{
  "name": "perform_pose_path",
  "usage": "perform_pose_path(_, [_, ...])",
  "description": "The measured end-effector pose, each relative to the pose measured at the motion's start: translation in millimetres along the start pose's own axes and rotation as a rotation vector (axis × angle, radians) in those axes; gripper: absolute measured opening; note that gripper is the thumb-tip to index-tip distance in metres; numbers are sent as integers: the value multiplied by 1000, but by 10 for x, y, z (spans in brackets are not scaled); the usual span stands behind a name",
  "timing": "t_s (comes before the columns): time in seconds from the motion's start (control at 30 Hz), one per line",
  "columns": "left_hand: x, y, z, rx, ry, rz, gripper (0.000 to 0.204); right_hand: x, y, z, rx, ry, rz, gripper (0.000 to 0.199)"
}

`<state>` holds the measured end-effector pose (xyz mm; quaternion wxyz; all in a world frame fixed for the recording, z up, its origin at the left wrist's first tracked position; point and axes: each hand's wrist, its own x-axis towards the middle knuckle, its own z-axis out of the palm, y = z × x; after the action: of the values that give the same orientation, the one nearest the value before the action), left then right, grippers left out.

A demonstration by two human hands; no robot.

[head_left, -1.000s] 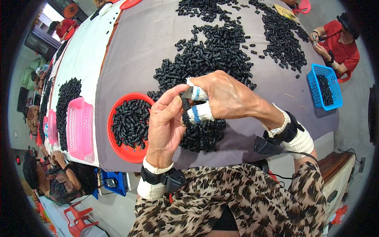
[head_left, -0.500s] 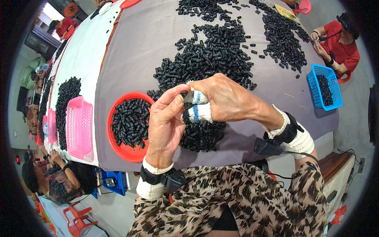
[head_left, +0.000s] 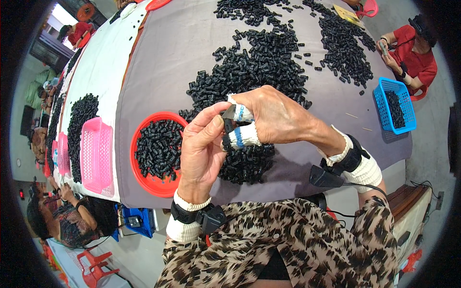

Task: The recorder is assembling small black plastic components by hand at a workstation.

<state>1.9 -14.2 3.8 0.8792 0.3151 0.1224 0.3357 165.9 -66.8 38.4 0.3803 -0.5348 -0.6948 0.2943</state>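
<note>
Small black part gripped between both hands

The part is pinched by left hand and right hand; it is best kept steady above the bowl.

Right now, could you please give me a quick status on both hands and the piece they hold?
Left hand and right hand pinch one small black plastic piece together, above the table. Red round tray of black pieces at left. Nothing in the way.

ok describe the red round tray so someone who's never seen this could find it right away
Start at the big grey table strewn with small black pieces. At its near edge, just left of the person's left hand, sits the red round tray, half full of those pieces. Unlike the pink basket further left, it is round, shallow and solid-walled.
</note>
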Motion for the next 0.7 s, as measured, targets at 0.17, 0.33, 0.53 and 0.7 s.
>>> perform_pose_path(0.17, [6,-12,-6,65,18,14,26,-10,50,16,-23,0,-8,33])
perform_pose_path(0.33, [-4,12,14,98,42,46,29,2,47,53,-27,31,-63,33])
perform_pose_path(0.53, [31,-23,25,-51,-23,14,29,-27,-32,30,51,141,-21,35])
perform_pose_path(0.7, [5,4,36,-30,4,26,29,-15,-38,42,92,129,24,32])
